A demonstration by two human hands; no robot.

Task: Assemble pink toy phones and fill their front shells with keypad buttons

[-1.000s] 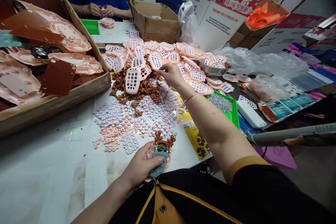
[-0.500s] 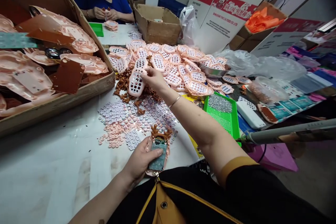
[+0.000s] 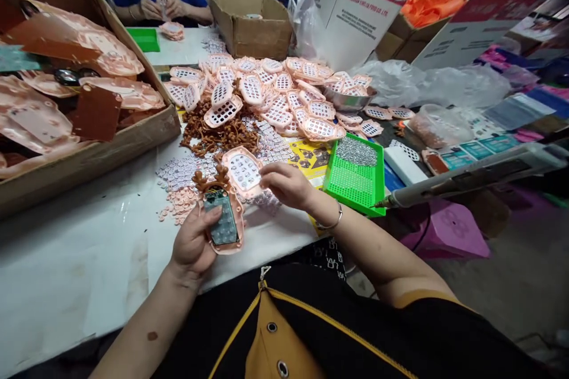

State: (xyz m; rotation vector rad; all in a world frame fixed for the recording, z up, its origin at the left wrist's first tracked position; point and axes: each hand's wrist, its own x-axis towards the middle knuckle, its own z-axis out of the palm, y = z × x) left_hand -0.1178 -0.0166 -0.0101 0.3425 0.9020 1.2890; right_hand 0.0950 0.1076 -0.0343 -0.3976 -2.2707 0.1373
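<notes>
My left hand point(image 3: 195, 237) is closed round a pink toy-phone shell point(image 3: 240, 225) topped with brown antlers point(image 3: 211, 177). A grey keypad sheet point(image 3: 224, 222) lies in it under my thumb, with thin wires at its top. Between the fingers of my right hand point(image 3: 287, 185) is the edge of a pink phone cover point(image 3: 244, 172) with button shapes in its white face, just right of the antlers. Beneath and behind the two parts, small loose pink buttons point(image 3: 175, 204) and white buttons point(image 3: 178, 172) are spread on the table.
Pink covers point(image 3: 320, 109) are heaped behind brown antler pieces point(image 3: 222, 136). A carton of shells point(image 3: 146, 142) borders the left; a green tray point(image 3: 355, 180) of small metal pieces stands right, beside an electric screwdriver point(image 3: 466, 172). Across the table, a person in blue handles a part.
My right hand has drawn back from the heap toward me with a cover. My left hand, with the antlered shell, has shifted left and up in view, nearer the cover.
</notes>
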